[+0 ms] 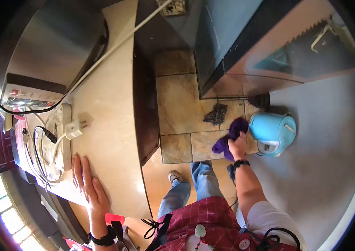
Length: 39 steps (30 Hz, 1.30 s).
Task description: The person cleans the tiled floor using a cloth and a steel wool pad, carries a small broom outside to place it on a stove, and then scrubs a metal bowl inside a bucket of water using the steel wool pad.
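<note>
My right hand (237, 146) is closed around a bunched purple cloth (222, 144) over the front part of a tiled surface (175, 104). Just right of the cloth is a light blue kettle (265, 126), which looks tilted or seen at a slant. A dark speckled patch or clump (216, 114) lies on the tiles beyond the cloth; I cannot make out what it is. My left hand (88, 184) rests flat on the pale wooden tabletop (106, 146), fingers stretched out, holding nothing.
Near my left hand lie a white plug (75, 129), a power strip (63, 138) and tangled cords. A large metal appliance (60, 46) stands on the tabletop. A tall glossy cabinet or appliance (227, 37) rises behind the tiles. A pale cable (119, 44) crosses above.
</note>
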Each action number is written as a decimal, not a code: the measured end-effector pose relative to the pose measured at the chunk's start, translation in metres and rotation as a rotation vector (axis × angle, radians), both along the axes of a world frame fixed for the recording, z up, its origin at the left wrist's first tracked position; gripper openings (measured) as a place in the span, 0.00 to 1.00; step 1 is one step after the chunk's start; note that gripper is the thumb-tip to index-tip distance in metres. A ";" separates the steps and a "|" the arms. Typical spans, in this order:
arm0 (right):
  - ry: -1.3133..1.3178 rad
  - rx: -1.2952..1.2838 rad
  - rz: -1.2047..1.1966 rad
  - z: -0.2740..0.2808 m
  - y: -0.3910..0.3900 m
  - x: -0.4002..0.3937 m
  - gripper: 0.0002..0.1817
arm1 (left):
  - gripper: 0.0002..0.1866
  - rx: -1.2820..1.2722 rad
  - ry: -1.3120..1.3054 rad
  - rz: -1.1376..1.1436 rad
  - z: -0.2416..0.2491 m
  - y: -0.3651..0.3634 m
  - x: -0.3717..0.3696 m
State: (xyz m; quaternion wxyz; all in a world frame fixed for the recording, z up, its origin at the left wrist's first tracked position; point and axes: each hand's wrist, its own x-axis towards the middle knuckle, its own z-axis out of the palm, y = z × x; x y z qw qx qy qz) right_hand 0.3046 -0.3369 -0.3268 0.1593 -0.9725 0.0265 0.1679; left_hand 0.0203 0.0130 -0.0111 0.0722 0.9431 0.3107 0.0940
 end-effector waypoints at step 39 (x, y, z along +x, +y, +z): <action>-0.476 -0.062 1.083 -0.059 0.419 0.125 0.22 | 0.26 -0.147 0.102 0.129 0.003 0.000 0.018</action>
